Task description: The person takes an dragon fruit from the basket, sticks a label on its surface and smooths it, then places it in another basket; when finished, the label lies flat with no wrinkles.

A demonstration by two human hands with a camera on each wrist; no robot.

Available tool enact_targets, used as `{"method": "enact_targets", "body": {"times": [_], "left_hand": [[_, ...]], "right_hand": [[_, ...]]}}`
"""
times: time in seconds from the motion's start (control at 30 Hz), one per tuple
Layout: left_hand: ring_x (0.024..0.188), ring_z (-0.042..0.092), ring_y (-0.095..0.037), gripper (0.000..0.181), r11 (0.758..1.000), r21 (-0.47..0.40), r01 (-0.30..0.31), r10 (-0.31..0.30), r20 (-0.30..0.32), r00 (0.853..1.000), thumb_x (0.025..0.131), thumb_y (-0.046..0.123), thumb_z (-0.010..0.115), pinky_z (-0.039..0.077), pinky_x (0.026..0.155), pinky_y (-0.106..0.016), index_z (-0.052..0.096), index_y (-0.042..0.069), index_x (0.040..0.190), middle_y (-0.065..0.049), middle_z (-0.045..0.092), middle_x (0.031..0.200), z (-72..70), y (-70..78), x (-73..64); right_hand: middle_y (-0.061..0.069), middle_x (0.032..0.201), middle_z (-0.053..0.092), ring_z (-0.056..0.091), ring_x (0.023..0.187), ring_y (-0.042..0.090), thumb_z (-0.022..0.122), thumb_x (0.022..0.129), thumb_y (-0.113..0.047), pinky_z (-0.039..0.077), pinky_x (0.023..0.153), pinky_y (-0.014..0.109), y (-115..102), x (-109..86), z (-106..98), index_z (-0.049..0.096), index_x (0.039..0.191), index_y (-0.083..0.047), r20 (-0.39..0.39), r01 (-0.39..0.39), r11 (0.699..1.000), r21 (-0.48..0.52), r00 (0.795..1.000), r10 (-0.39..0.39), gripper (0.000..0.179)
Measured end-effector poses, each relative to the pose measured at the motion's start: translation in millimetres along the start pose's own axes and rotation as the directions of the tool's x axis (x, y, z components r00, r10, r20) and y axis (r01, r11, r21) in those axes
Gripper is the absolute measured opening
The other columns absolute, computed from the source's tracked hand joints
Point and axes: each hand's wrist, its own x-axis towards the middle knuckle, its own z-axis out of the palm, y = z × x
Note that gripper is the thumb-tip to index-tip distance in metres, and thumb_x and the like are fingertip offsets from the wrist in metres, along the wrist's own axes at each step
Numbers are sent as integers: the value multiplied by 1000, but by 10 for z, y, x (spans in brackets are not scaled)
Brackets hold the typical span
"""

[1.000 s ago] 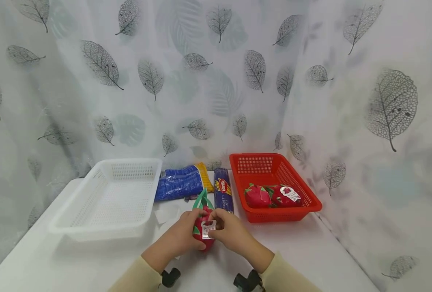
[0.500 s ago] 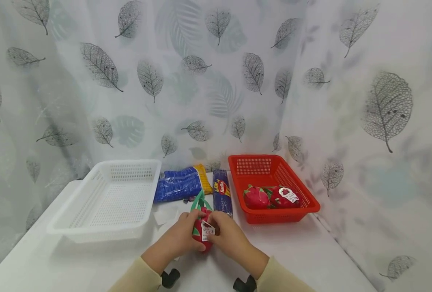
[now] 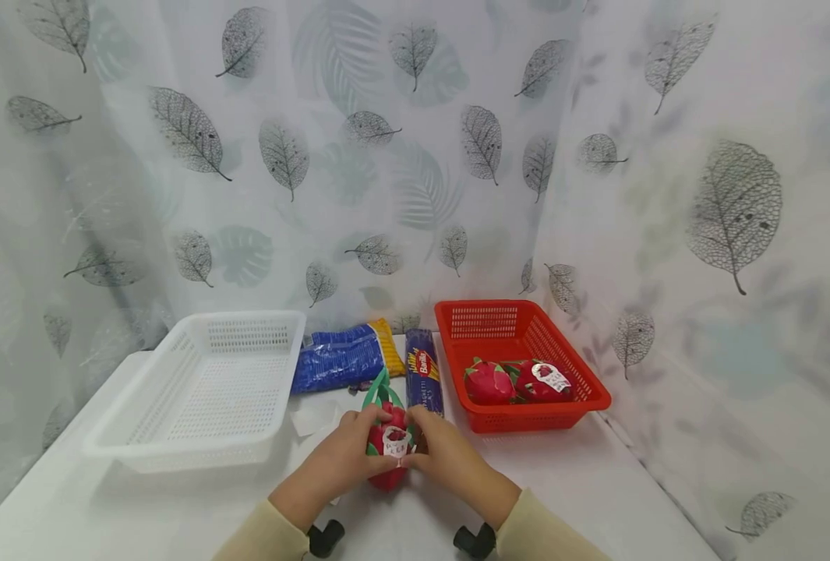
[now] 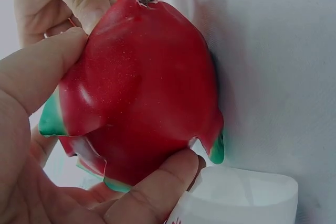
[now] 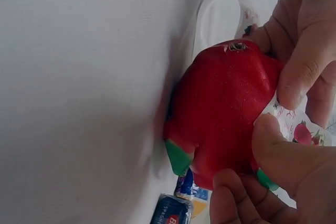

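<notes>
A red dragon fruit (image 3: 385,480) with green-tipped scales stands on the table between both hands. On its upper side is a white printed sticker (image 3: 396,441). My left hand (image 3: 340,460) grips the fruit from the left, its thumb at the sticker's lower edge. From the right, my right hand (image 3: 450,460) holds the fruit, its thumb pressing the sticker. In the right wrist view the sticker (image 5: 287,120) curves off the fruit's side under both thumbs. The left wrist view shows the fruit's (image 4: 147,77) smooth red end, with left fingers around it.
A white basket (image 3: 190,452) stands at the left. A red basket (image 3: 527,421) at the right holds two dragon fruits (image 3: 490,382), one with a sticker. Behind the hands lie a blue-and-yellow packet (image 3: 340,358) and a spaghetti pack (image 3: 425,374). White paper (image 3: 314,418) lies beside the left hand.
The right hand has shifted from pinching the sticker's edge to holding the fruit's side. The sticker now lies flatter over the fruit, with both thumbs at its lower edge.
</notes>
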Motion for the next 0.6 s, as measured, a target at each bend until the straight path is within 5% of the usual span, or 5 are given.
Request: {"method": "enact_targets", "body": {"times": [0.17, 0.37, 0.6], "left_hand": [[105, 66, -28, 69, 1000, 15, -5, 5, -11, 1000, 84, 47, 89, 65, 88, -57, 53, 29, 141, -18, 57, 129, 0, 4, -7], [100, 65, -28, 74, 999, 47, -24, 24, -16, 1000, 81, 56, 89, 65, 87, -57, 52, 30, 139, -18, 56, 123, -19, -4, 10], [101, 64, -29, 70, 999, 29, 23, -24, 24, 999, 80, 47, 93, 65, 85, -59, 53, 27, 134, -17, 56, 121, -53, 28, 27]], "right_hand": [[-2, 103, 69, 64, 90, 15, 91, 85, -23, 67, 85, 38, -17, -3, -34, 59, 129, -20, 21, -10, 1000, 11, 1000, 9, 54], [0, 101, 70, 65, 90, 19, 88, 86, -42, 67, 82, 42, -62, 20, -78, 58, 129, -24, 58, -71, 997, 25, 996, 70, 55], [-1, 102, 71, 65, 89, 18, 84, 90, -40, 68, 79, 42, -78, 74, -79, 60, 120, -26, 70, -66, 998, 0, 995, 66, 41]]}}
